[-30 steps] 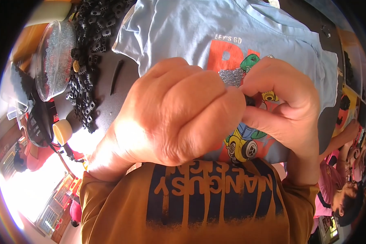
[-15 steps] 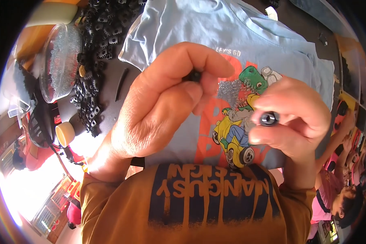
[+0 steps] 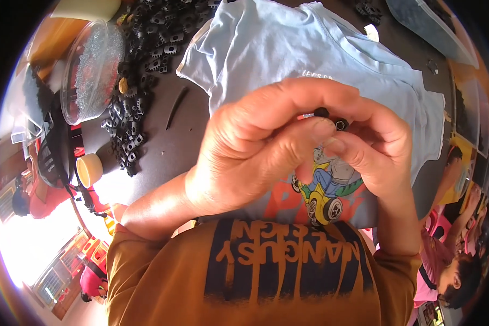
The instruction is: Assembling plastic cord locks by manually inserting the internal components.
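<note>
Both my hands meet above a light blue T-shirt (image 3: 266, 41) spread on the dark table. My left hand (image 3: 250, 149) is closed, thumb against fingers, on a small black plastic part (image 3: 321, 112). A small round black part with a hole in its end (image 3: 341, 125) sits in the closed thumb and fingers of my right hand (image 3: 380, 146). The two parts are close together; whether they touch, I cannot tell. My hands cover the middle of the shirt's cartoon print.
Left of the shirt lies a heap of small black plastic parts (image 3: 127, 122), with a thin black strip (image 3: 176, 107) beside it. Further left are a clear oval tub of tiny metal springs (image 3: 95, 76) and a yellowish cup (image 3: 88, 170). A person in pink (image 3: 432, 258) sits at right.
My hands were apart; now they have come together, the left moving right and the right moving slightly left and up. The silvery springs seen on the shirt are now hidden behind them.
</note>
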`<control>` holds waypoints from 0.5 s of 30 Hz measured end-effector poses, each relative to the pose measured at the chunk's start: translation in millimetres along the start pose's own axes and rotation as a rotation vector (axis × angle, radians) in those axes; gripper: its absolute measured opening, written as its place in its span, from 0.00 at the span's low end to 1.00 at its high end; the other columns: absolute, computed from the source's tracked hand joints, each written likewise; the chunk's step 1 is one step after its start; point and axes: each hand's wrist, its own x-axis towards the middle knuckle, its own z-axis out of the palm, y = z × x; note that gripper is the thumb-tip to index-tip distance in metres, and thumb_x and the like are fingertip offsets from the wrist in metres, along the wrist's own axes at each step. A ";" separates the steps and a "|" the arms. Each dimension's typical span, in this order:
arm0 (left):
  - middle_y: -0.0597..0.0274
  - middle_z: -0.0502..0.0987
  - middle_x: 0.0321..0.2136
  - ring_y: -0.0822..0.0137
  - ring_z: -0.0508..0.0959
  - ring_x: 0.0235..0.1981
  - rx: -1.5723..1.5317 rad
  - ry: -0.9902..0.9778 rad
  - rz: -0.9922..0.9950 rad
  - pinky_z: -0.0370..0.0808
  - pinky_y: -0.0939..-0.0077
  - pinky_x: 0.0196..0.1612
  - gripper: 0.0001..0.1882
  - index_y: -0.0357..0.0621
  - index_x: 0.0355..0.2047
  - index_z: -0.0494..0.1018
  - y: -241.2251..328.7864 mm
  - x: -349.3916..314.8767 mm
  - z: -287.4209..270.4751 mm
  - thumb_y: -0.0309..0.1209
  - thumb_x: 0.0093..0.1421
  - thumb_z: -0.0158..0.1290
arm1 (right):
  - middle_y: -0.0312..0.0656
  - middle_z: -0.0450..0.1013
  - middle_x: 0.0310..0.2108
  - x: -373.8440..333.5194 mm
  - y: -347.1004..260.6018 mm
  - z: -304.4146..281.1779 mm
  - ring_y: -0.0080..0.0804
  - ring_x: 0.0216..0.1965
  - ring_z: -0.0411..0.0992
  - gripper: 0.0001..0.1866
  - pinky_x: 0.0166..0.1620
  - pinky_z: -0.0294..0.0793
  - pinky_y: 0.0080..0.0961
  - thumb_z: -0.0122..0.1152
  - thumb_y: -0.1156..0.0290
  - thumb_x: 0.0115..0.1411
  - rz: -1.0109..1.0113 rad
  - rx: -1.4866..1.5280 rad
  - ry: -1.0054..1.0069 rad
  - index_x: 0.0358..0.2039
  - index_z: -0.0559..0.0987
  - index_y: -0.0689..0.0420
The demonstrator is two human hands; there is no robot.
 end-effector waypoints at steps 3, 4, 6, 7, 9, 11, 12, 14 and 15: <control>0.46 0.71 0.48 0.73 0.75 0.22 0.080 -0.040 -0.009 0.75 0.82 0.26 0.15 0.33 0.50 0.64 -3.7 1.1 -1.0 0.19 0.63 0.37 | 0.42 0.75 0.29 1.8 -1.0 -5.0 0.23 0.33 0.74 0.11 0.33 0.73 0.16 0.59 0.81 0.55 0.005 -0.170 -0.089 0.40 0.74 0.68; 0.46 0.71 0.48 0.73 0.76 0.24 0.130 -0.039 0.023 0.75 0.82 0.27 0.15 0.32 0.51 0.63 -6.6 0.9 -1.1 0.19 0.63 0.37 | 0.42 0.75 0.29 3.5 -4.6 -1.3 0.23 0.33 0.74 0.11 0.33 0.72 0.16 0.59 0.81 0.55 0.054 -0.091 -0.096 0.40 0.75 0.69; 0.46 0.71 0.48 0.73 0.76 0.26 0.176 -0.049 0.056 0.74 0.83 0.28 0.15 0.32 0.51 0.63 -12.3 1.9 -1.7 0.19 0.63 0.37 | 0.41 0.75 0.29 2.9 -5.6 -0.9 0.22 0.32 0.74 0.10 0.33 0.72 0.16 0.59 0.81 0.55 0.100 -0.016 -0.093 0.39 0.75 0.69; 0.46 0.70 0.48 0.73 0.75 0.28 0.208 -0.045 0.096 0.74 0.82 0.31 0.16 0.32 0.51 0.63 -14.8 2.4 -2.3 0.19 0.63 0.37 | 0.41 0.74 0.29 2.3 -3.0 -2.5 0.23 0.31 0.74 0.10 0.32 0.72 0.16 0.59 0.81 0.55 0.030 -0.066 -0.114 0.38 0.75 0.69; 0.46 0.70 0.49 0.72 0.75 0.31 0.240 -0.045 0.133 0.74 0.82 0.33 0.16 0.32 0.52 0.62 -15.2 3.1 -0.9 0.18 0.63 0.38 | 0.40 0.74 0.29 0.6 -2.8 -5.0 0.23 0.31 0.74 0.10 0.32 0.71 0.16 0.59 0.81 0.54 -0.041 -0.114 -0.130 0.38 0.75 0.69; 0.49 0.72 0.45 0.72 0.73 0.32 0.336 0.025 0.108 0.72 0.83 0.34 0.15 0.32 0.50 0.65 -12.2 2.7 2.3 0.19 0.62 0.41 | 0.45 0.72 0.40 -1.1 -7.0 -7.2 0.24 0.38 0.70 0.13 0.38 0.69 0.18 0.62 0.80 0.52 0.002 -0.246 -0.125 0.39 0.74 0.67; 0.49 0.72 0.45 0.72 0.73 0.32 0.335 0.021 0.108 0.72 0.83 0.34 0.15 0.32 0.50 0.65 -12.6 4.6 -0.2 0.19 0.62 0.41 | 0.45 0.72 0.40 -1.1 -6.0 -9.4 0.24 0.38 0.70 0.13 0.38 0.69 0.18 0.62 0.80 0.52 0.002 -0.246 -0.121 0.39 0.74 0.67; 0.55 0.72 0.38 0.74 0.71 0.31 0.655 -0.029 0.378 0.71 0.83 0.34 0.13 0.32 0.46 0.69 -12.9 8.7 -8.9 0.19 0.61 0.44 | 0.44 0.72 0.38 0.7 -2.8 -13.6 0.26 0.37 0.70 0.14 0.39 0.69 0.18 0.63 0.80 0.51 -0.104 -0.333 -0.175 0.38 0.74 0.67; 0.55 0.72 0.38 0.74 0.71 0.31 0.655 -0.030 0.378 0.71 0.83 0.34 0.13 0.32 0.46 0.69 -12.4 8.2 -9.4 0.19 0.61 0.44 | 0.44 0.72 0.38 0.8 -3.4 -13.9 0.26 0.37 0.70 0.14 0.39 0.69 0.18 0.63 0.80 0.51 -0.104 -0.333 -0.174 0.38 0.74 0.67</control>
